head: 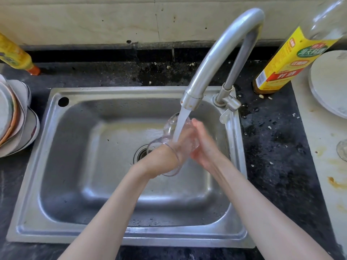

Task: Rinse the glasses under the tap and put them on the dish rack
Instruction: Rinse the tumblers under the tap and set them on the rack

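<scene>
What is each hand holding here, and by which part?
One clear drinking glass under the tap: the left hand is pushed inside through its mouth; the right hand presses its outer wall.

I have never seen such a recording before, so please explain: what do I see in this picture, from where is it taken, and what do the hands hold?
There is no machine here. A person wears a camera on the head, looking down at their own two bare arms over a steel sink. The tap is running. The left hand is pushed inside a clear glass, under the water; the right hand lies against its outside. A stack of plates stands to the left, a yellow-labelled bottle and a white plate to the right. I cannot make out a dish rack.
</scene>
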A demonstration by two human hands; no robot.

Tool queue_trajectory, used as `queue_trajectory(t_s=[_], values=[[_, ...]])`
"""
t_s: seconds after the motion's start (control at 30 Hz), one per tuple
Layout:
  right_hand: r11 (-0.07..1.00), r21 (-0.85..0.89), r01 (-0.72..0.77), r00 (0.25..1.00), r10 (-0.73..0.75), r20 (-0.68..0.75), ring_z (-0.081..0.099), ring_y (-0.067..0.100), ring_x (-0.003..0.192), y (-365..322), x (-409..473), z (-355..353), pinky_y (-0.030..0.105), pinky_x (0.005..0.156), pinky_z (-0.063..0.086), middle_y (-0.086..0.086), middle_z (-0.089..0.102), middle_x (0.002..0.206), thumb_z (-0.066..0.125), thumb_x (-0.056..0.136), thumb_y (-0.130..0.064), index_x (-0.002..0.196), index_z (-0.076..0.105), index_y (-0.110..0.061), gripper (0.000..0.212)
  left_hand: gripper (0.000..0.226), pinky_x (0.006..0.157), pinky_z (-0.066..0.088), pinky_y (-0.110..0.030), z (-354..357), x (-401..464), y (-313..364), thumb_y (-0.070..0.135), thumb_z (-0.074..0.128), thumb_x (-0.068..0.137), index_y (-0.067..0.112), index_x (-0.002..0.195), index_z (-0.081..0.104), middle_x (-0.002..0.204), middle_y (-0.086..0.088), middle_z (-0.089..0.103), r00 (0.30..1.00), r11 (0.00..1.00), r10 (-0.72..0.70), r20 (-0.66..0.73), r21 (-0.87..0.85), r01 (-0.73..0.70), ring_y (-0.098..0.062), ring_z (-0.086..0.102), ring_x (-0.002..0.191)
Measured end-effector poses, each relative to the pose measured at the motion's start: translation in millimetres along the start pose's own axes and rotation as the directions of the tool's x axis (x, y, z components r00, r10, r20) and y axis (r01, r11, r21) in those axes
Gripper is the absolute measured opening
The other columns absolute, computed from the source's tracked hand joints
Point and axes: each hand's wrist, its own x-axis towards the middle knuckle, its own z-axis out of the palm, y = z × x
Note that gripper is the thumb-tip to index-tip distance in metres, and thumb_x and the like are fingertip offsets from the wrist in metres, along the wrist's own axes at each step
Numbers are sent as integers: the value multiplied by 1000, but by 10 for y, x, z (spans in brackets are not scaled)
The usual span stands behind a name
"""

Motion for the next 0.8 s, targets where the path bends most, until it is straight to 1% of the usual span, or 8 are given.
queue_trajectory(t_s=[0.07, 0.17, 0.27, 0.37, 0.5, 0.57, 0.63, 0.8], values=[[998, -53, 37, 999, -39, -29, 65, 19, 79, -57, -43, 28, 30, 67, 51, 8, 69, 88, 51, 92, -38, 83, 72, -20, 29, 5, 70, 37, -21, 4, -9, -24, 12, 51, 82, 10, 87, 50, 84, -8, 47, 972, 900, 208, 112, -410, -146, -21, 45, 82], [994, -86, 65, 995, -71, -67, 63, 14, 66, -80, -75, 61, 27, 63, 49, 3, 69, 76, 51, 93, -35, 72, 72, -20, 33, 40, 109, 21, -47, -17, -11, 27, 1, 46, 81, -9, 120, 43, 118, -12, 45, 866, 710, 466, 181, -661, -243, -23, 39, 112], [994, -80, 78, 988, -87, -125, 61, 17, 69, -96, -82, 66, 27, 60, 48, 7, 68, 84, 51, 92, -36, 83, 71, -17, 29, 55, 115, 23, -38, -104, -22, -78, -5, 40, 82, -3, 137, 36, 141, -17, 42, 823, 628, 515, 239, -759, -172, -25, 39, 132], [988, -113, 103, 968, -125, -217, 62, 16, 70, -114, -78, 54, 23, 54, 49, 6, 69, 87, 53, 91, -37, 94, 71, -12, 31, 53, 106, 38, -30, -82, -45, -214, -10, 37, 77, -4, 129, 49, 134, -22, 49, 854, 351, 475, 213, -936, 38, -28, 46, 127], [974, -143, 176, 960, -202, -196, 64, 18, 78, -11, -114, 134, 30, 66, 50, 10, 70, 90, 54, 92, -31, 90, 71, -14, 25, 64, 103, 41, -34, 38, 44, -67, 1, 69, 73, -11, 130, 42, 135, -25, 47, 865, 207, 494, 89, -978, -18, -31, 47, 126], [968, -161, 193, 956, -223, -192, 63, 19, 78, 19, -133, 155, 30, 66, 49, 9, 69, 86, 54, 92, -30, 89, 70, -11, 25, 79, 108, 35, -35, 75, 64, -79, 14, 76, 72, -10, 135, 34, 139, -24, 43, 853, 192, 517, 70, -981, -37, -30, 42, 131], [961, -195, 198, 949, -238, -208, 59, 18, 76, -5, -132, 146, 28, 65, 46, 8, 65, 82, 55, 92, -31, 95, 69, -2, 32, 61, 107, 35, -28, 92, 7, -138, 10, 61, 82, -3, 136, 37, 139, -17, 46, 857, 258, 510, 69, -963, -76, -23, 43, 130], [973, -194, 127, 932, -185, -313, 62, 12, 69, -92, -100, 88, 21, 53, 47, 0, 71, 85, 55, 88, -34, 84, 74, -19, 24, 42, 100, 42, -19, -70, -107, -237, -1, 51, 83, 6, 125, 53, 122, -5, 63, 915, 596, 377, 141, -793, -124, -14, 57, 117]])
